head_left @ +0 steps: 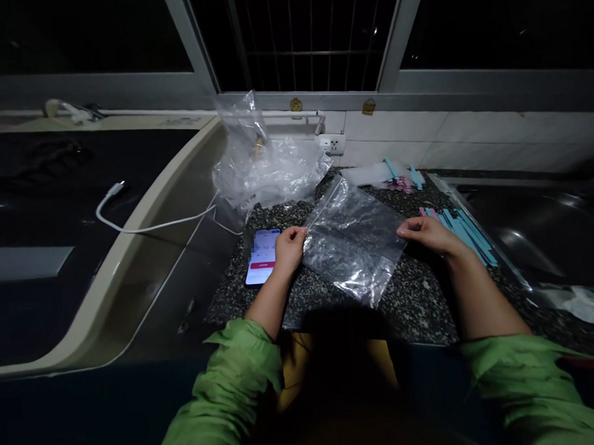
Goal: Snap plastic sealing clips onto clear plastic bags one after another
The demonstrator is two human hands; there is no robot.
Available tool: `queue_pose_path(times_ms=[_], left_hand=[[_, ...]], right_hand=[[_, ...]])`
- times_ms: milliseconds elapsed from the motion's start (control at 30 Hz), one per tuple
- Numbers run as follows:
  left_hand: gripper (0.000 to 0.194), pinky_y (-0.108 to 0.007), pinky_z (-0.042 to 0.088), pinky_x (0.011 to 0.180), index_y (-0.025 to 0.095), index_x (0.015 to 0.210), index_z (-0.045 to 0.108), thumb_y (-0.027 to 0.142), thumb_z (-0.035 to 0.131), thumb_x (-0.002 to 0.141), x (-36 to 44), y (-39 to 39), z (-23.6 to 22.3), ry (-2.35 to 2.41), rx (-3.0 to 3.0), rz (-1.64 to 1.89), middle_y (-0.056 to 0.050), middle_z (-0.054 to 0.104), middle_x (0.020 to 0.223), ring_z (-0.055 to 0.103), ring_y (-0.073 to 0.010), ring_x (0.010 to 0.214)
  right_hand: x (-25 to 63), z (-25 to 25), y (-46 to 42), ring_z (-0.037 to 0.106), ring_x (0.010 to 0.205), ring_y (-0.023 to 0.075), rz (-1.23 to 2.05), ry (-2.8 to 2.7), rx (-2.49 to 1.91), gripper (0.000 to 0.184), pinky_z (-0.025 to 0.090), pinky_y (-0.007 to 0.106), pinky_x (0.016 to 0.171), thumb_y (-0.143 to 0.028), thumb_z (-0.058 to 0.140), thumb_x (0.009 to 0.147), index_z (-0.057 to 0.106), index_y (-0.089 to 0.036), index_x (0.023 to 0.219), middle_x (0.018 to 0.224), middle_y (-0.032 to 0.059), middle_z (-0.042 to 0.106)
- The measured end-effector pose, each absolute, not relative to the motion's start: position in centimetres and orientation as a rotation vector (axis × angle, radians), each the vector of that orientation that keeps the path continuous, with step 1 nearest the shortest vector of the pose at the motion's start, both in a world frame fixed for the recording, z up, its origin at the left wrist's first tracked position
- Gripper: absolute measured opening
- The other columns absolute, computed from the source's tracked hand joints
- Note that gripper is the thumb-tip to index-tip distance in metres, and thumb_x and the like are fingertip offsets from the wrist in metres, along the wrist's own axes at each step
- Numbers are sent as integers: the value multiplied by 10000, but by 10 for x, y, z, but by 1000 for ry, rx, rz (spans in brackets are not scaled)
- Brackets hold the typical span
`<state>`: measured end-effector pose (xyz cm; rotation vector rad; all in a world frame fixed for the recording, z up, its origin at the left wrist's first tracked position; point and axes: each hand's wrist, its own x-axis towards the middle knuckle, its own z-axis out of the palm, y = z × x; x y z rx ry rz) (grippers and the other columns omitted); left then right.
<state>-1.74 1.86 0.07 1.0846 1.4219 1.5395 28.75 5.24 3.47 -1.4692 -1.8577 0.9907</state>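
A clear plastic bag (pixel 351 236) is stretched flat between my hands, tilted so that one corner points toward me. My left hand (pixel 291 247) pinches its left corner, right beside a lit phone (pixel 262 258) lying on the counter. At the opposite corner, my right hand (pixel 428 233) grips the bag between thumb and fingers. Just past the right hand lies a bunch of flat light-blue strips (pixel 467 238), with some pink ones at its far end. The bag looks see-through, with the dark speckled counter showing beneath it.
Crumpled clear plastic bags (pixel 280 174) are heaped at the back. Behind the held bag lies a translucent pack (pixel 364 175) with blue and pink strips. A sink (pixel 538 218) borders the right; a washing machine (pixel 177 182) with a white cable (pixel 144 229) stands left. A wall socket (pixel 333 144) is behind.
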Motion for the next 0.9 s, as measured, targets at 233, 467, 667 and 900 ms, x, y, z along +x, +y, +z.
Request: queue_pose_path(times_ms=[233, 467, 667, 900], left_hand=[[153, -205, 328, 531, 154, 535, 556, 222, 571, 672, -15, 19, -5, 1344, 1110, 1390, 49, 495, 488, 416, -88, 495], [155, -221, 356, 571, 147, 569, 595, 278, 606, 652, -9, 10, 2, 1112, 1467, 930, 31, 547, 536, 466, -98, 541], [157, -234, 379, 630, 162, 616, 626, 304, 583, 666, -11, 5, 8, 1006, 1685, 769, 14, 593, 603, 510, -120, 612], [174, -231, 348, 582, 157, 584, 611, 326, 641, 619, -12, 9, 4, 1125, 1554, 904, 24, 551, 548, 466, -109, 560]], right_hand=[[298, 39, 52, 540, 626, 152, 1049, -1913, -1448, 461, 416, 286, 625, -594, 709, 470, 643, -176, 652, 640, 23, 625], [261, 51, 34, 554, 912, 235, 364, -1965, -1194, 328, 407, 391, 846, -495, 577, 715, 654, -213, 865, 936, 79, 631], [209, 38, 26, 571, 877, 222, 773, -2501, -1015, 363, 427, 356, 792, -462, 591, 715, 653, -194, 950, 920, 77, 661], [225, 26, 33, 552, 647, 148, 1081, -2254, -1209, 379, 411, 265, 617, -524, 553, 692, 626, -152, 677, 674, 23, 628]])
